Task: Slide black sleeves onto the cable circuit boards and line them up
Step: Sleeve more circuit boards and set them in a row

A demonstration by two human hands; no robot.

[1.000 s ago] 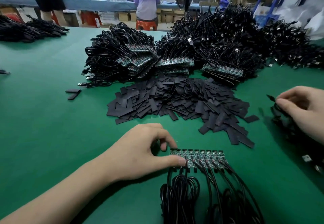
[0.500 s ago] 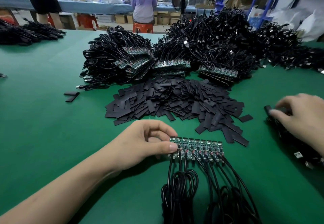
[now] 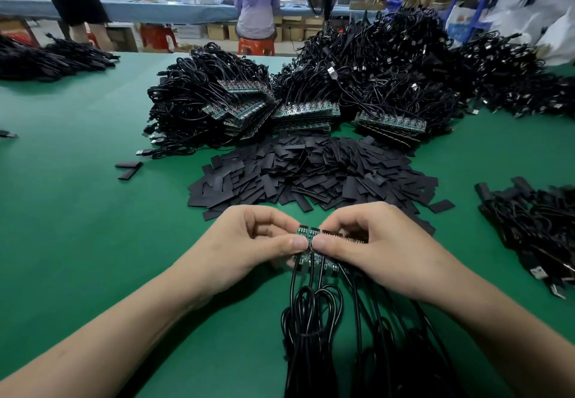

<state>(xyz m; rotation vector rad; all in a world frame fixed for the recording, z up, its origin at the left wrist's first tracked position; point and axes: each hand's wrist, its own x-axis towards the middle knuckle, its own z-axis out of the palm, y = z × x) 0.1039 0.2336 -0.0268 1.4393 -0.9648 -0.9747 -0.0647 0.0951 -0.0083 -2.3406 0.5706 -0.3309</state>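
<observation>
Holding the strip of circuit boards (image 3: pixel 306 233) just above the green table (image 3: pixel 77 210), front and centre. Pinching the strip's left end with left hand (image 3: pixel 249 248), thumb on top, fingers curled under. Pinching right beside it with right hand (image 3: pixel 382 248), thumb tips nearly touching over one joint. Reads as a snap-apart grip: opposed thumbs at a break line to free a single board, judging by pose only. Can't tell whether cracked yet, joint hidden under thumbs. No sleeve in either hand, so sleeving not yet begun on this strip. Trailing the strip's cables (image 3: pixel 311 319) back toward the body, coiled, out of the working zone. Keeping the pile of black sleeves (image 3: pixel 311 173) directly behind the hands, close for the next grab. Stacking more board strips (image 3: pixel 306 112) against the cable heaps (image 3: pixel 389 64) further back, likely feed stock. Parking a separate heap of cables (image 3: pixel 535 226) at right, ends black-covered, probably finished output, well apart from stock. Ignoring two stray sleeves (image 3: pixel 129 168) off left.
</observation>
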